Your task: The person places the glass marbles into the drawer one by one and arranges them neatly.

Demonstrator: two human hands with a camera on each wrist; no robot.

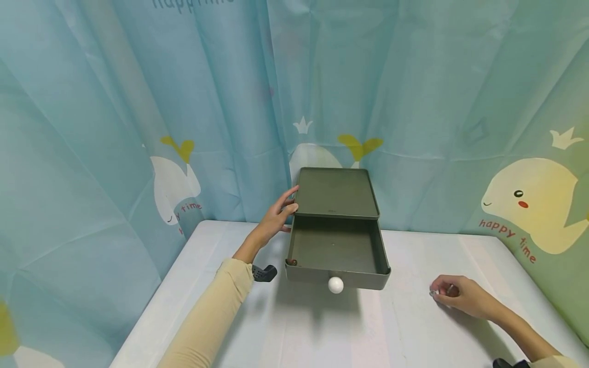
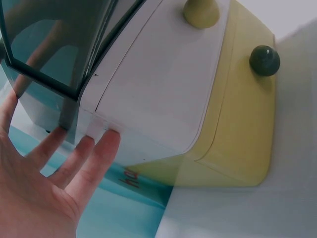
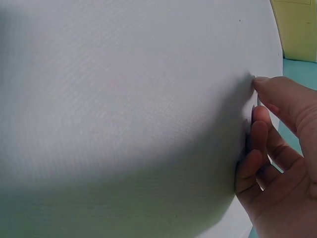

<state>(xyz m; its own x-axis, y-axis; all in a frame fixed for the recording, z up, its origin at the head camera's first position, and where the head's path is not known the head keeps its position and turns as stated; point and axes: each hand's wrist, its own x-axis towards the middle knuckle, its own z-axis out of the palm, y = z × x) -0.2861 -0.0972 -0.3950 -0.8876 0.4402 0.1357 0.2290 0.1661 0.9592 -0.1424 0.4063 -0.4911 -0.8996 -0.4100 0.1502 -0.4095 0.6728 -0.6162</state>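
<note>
A stacked drawer unit point(image 1: 338, 191) has a dark green top tier, with white and yellow tiers showing below it in the left wrist view. Its top drawer point(image 1: 338, 277), with a white ball knob point(image 1: 336, 285), is pulled out. A small reddish-brown piece point(image 1: 293, 262) lies in that drawer's front left corner. My left hand point(image 1: 276, 217) rests on the unit's left side, fingers spread and fairly straight. At the right, low over the table, my right hand point(image 1: 465, 296) has curled fingers and pinches a small greyish piece point(image 1: 432, 293), mostly hidden by the fingertips.
The white table point(image 1: 414, 327) carries the unit towards its back edge. A light blue curtain point(image 1: 221, 102) with whale prints hangs behind and at the sides. Lower tiers have a yellow knob point(image 2: 201, 12) and a dark green knob point(image 2: 265, 60).
</note>
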